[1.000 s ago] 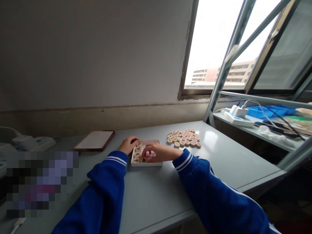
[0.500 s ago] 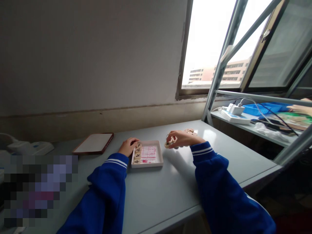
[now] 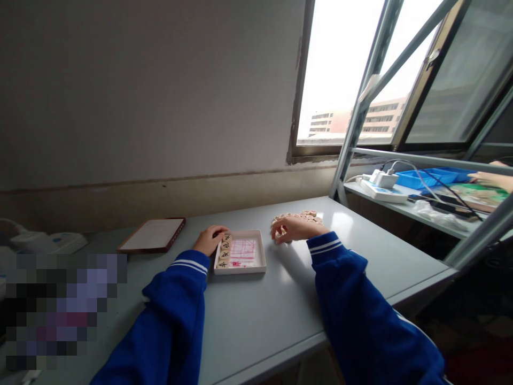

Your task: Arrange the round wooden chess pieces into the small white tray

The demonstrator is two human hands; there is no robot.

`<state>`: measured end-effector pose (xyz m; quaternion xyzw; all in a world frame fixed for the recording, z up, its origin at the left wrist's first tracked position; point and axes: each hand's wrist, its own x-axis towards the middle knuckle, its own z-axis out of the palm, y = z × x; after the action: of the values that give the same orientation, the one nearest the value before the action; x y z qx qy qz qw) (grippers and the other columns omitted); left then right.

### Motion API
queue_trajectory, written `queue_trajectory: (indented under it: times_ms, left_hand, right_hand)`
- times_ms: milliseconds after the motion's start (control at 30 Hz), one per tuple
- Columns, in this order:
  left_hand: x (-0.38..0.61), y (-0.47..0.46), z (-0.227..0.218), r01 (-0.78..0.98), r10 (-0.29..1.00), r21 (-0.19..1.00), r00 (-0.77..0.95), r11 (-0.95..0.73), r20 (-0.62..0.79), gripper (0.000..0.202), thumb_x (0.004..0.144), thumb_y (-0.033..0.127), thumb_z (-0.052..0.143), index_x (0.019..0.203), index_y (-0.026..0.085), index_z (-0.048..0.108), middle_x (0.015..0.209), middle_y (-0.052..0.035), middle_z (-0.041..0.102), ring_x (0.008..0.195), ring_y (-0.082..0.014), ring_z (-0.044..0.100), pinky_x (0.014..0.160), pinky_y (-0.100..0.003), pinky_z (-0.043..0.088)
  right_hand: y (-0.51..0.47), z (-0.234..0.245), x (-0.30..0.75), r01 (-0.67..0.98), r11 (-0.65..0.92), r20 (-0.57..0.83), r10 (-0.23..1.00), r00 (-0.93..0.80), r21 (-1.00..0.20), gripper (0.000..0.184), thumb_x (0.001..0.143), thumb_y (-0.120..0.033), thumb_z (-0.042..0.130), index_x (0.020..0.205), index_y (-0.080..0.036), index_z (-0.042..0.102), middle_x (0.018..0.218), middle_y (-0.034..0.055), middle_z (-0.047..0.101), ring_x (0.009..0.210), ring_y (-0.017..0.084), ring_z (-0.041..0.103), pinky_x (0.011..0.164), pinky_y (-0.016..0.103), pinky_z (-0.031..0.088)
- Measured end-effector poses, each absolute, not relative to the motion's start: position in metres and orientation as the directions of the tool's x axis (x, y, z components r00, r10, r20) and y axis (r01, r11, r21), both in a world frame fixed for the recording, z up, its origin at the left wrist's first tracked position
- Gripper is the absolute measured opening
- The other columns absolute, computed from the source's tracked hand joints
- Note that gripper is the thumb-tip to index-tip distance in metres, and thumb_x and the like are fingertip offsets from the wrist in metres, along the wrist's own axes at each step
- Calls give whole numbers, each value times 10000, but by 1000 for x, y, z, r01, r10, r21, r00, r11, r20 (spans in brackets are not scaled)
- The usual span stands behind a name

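A shallow white box [image 3: 262,251] lies on the grey table, with a pink-printed sheet inside and a column of round wooden chess pieces [image 3: 225,251] along its left side. My left hand [image 3: 209,239] rests curled against the box's upper left corner, touching the top pieces. My right hand [image 3: 292,228] lies over a cluster of loose wooden chess pieces [image 3: 306,215] to the right of the box, fingers bent down onto them. Whether a piece is pinched is hidden. Both arms wear blue sleeves with white stripes.
A red-edged box lid [image 3: 153,235] lies at the back left of the table [image 3: 260,315]. White devices [image 3: 48,242] sit at the far left. A metal shelf [image 3: 417,208] at the right carries a power strip, cables and a blue tray. Another person's hand [image 3: 491,179] shows at the far right.
My right hand left the white box, moved right to the loose pieces and has settled lower onto them. My left hand stayed at the box's corner.
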<state>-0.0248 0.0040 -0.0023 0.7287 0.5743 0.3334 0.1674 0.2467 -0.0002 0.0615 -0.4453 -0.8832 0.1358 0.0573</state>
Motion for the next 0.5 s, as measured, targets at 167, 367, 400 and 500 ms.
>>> queue_trajectory:
  times_ms: [167,367,400,500]
  left_hand:
    - [-27,6,-3,673,950,679,124,-294,288,295,670,269,424,808,137,649,889,-88,643,865,-204,570,827,-319,422]
    - [-35,10,-2,550,955,781,161,-296,248,313,622,305,479,824,133,645,912,-83,663,905,-223,574,859,-334,414]
    - [-36,11,-2,537,954,789,164,-299,249,315,613,309,484,815,127,643,908,-90,665,904,-228,575,859,-337,415]
    - [-38,14,-4,515,956,805,164,-294,244,321,594,320,492,788,115,645,889,-107,668,887,-239,580,850,-347,420]
  right_hand:
    - [5,51,209,584,729,208,672,-711,-358,161,774,-232,538,913,-205,615,846,23,553,714,106,506,652,225,376]
    - [16,28,151,542,839,312,526,-791,-42,283,724,-253,618,1005,-243,584,949,41,542,899,183,478,731,290,339]
    - [17,26,145,535,845,322,506,-800,2,298,722,-254,622,1016,-228,575,951,46,542,899,185,475,726,289,336]
    - [17,20,137,540,838,368,480,-796,76,280,749,-265,596,1015,-185,561,947,59,544,890,182,463,715,284,327]
